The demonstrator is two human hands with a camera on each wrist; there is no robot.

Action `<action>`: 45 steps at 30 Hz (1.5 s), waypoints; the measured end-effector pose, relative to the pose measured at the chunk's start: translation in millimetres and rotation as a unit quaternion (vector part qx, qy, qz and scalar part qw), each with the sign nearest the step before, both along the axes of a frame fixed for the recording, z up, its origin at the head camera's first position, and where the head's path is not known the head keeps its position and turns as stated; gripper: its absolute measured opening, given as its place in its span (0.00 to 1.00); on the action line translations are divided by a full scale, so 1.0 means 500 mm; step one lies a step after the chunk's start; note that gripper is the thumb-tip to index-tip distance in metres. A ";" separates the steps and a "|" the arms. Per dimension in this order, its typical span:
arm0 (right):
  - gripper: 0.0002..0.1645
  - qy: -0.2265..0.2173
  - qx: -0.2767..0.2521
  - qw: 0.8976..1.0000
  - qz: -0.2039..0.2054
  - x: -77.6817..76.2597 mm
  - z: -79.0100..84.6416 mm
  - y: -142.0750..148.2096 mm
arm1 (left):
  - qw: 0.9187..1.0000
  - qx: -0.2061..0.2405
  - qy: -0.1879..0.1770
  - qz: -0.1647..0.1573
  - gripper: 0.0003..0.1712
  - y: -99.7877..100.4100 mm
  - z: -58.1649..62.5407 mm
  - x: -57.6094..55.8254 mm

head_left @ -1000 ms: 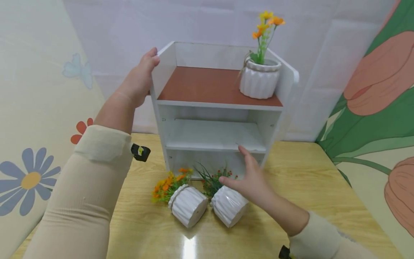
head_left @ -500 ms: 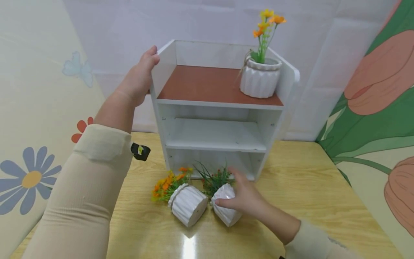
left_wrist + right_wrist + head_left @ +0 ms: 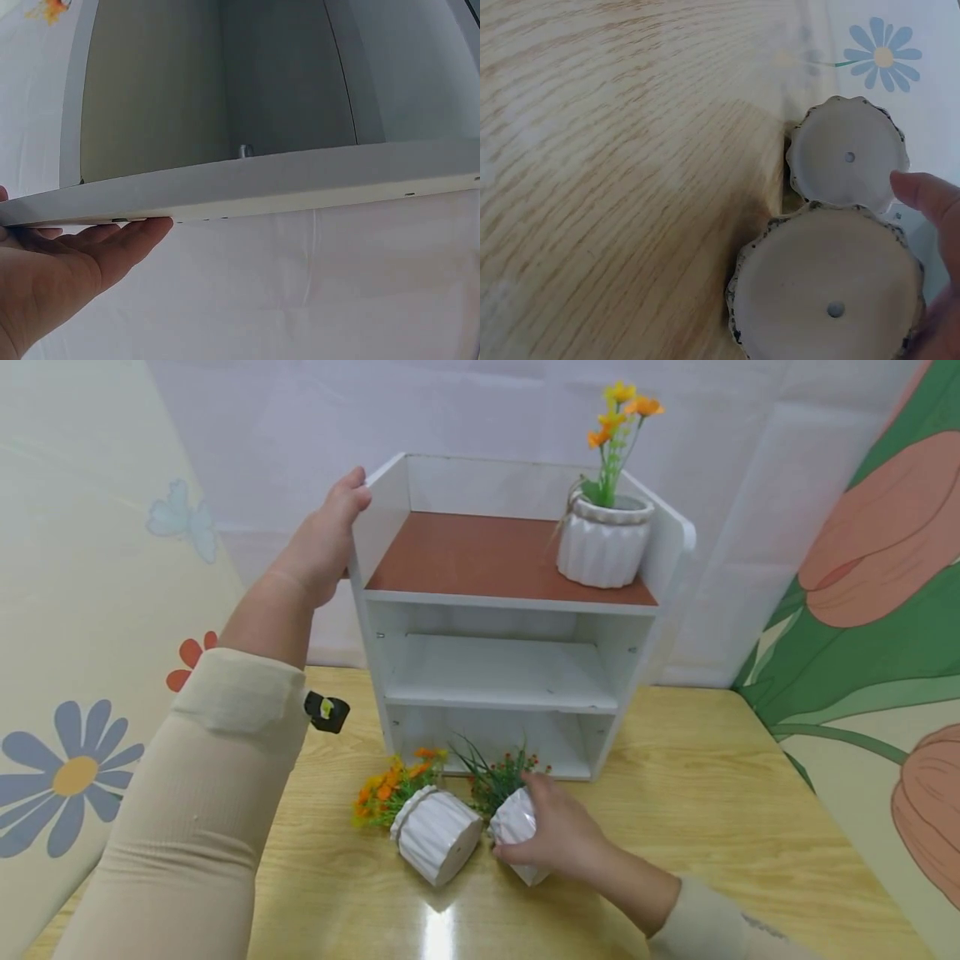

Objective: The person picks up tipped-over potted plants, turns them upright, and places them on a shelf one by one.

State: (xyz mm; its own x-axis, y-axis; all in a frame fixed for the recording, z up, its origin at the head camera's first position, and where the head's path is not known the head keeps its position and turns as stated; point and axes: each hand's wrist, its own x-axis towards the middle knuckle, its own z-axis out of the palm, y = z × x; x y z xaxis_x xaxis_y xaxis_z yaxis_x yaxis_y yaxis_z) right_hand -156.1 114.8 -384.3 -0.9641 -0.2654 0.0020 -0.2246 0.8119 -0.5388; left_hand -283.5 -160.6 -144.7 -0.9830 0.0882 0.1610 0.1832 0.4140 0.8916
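My right hand point(image 3: 522, 814) grips a white ribbed pot point(image 3: 508, 827) that lies on its side on the wooden table, its green plant with red berries point(image 3: 501, 772) pointing at the shelf. The right wrist view shows this pot's round base point(image 3: 829, 300) with one finger point(image 3: 928, 199) beside it. A second tipped pot point(image 3: 437, 835) with orange flowers lies touching it on the left. My left hand point(image 3: 330, 539) holds the top of the left side panel of the white shelf unit point(image 3: 375, 518), thumb over the edge and fingers point(image 3: 112, 240) flat along the panel.
A third white pot point(image 3: 603, 543) with yellow-orange flowers stands upright at the right of the brown top shelf point(image 3: 465, 556). Two white shelves below hold nothing. The wooden table point(image 3: 712, 793) extends right of the shelf. Flowered walls close in on both sides.
My right hand came down from in front of the lower shelf onto the right tipped pot and closed round it. My left hand stayed on the side panel.
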 end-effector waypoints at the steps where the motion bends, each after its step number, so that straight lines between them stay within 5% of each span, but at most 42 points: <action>1: 0.66 0.001 0.006 1.000 0.000 0.001 -0.001 -0.001 | 1.000 0.000 0.000 0.000 0.31 0.000 0.000 0.000; 16: 0.65 0.028 0.081 0.996 -0.016 -0.001 -0.025 -0.010 | 1.000 -0.002 0.003 -0.002 0.32 0.000 -0.001 0.000; 27: 0.62 0.029 0.031 0.998 -0.039 0.002 -0.034 0.005 | 1.000 -0.002 -0.002 -0.003 0.32 -0.001 0.001 0.001; 45: 0.63 0.063 -0.049 0.997 -0.008 0.011 -0.063 0.070 | 1.000 -0.005 -0.003 0.003 0.31 0.000 0.003 0.000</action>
State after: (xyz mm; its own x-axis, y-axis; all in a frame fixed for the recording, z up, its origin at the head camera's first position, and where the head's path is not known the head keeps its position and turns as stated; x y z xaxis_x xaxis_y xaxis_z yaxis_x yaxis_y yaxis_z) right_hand -150.4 149.9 -415.9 -0.9586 -0.2427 0.1490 -0.2833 0.7603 -0.5845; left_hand -283.4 -160.5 -143.3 -0.9846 0.0830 0.1540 0.1747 0.4235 0.8889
